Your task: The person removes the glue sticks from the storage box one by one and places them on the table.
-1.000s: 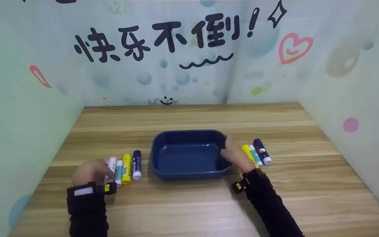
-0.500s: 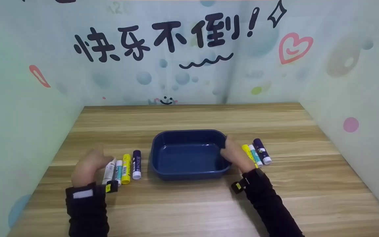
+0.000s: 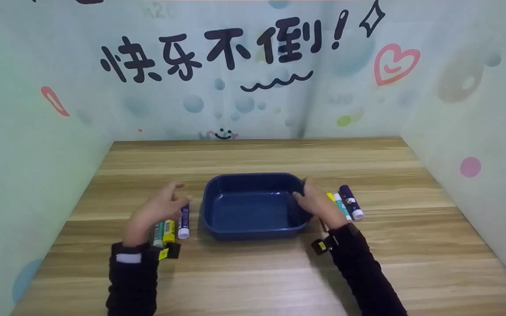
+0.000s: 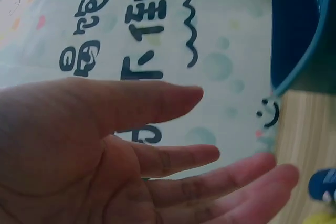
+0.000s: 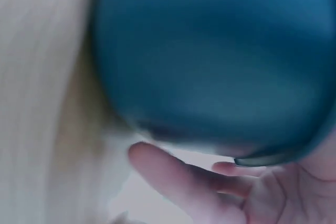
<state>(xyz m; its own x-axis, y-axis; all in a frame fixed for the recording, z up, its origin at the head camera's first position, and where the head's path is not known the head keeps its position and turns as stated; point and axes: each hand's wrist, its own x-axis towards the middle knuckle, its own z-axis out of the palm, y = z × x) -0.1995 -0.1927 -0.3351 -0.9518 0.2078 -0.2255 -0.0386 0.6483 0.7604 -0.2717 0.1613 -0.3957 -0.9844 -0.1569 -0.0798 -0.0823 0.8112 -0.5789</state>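
A dark blue plastic basin [image 3: 253,215] stands mid-table, with nothing visible inside. My right hand [image 3: 321,204] grips its right rim, thumb over the inner side; in the right wrist view, the fingers [image 5: 168,174] lie along the outer wall [image 5: 220,66]. My left hand [image 3: 158,210] hovers over the left row of glue sticks, fingers spread and holding nothing. In that row are a teal-and-white glue stick [image 3: 158,236], a yellow one [image 3: 169,231] and a purple one with a white end [image 3: 184,224], nearest the basin. The row's white glue stick is hidden behind the hand or wrist.
Right of the basin lie a yellow glue stick [image 3: 330,197], a teal-and-white one [image 3: 343,207] and a dark purple one [image 3: 351,202], partly covered by the right hand. A printed curtain [image 3: 253,109] borders the wooden table [image 3: 253,281] at the back and sides.
My left hand has let go of the white glue stick, lifted and moved right over the row, its fingers spreading. The right hand stays at the basin's rim, its thumb now showing more clearly.
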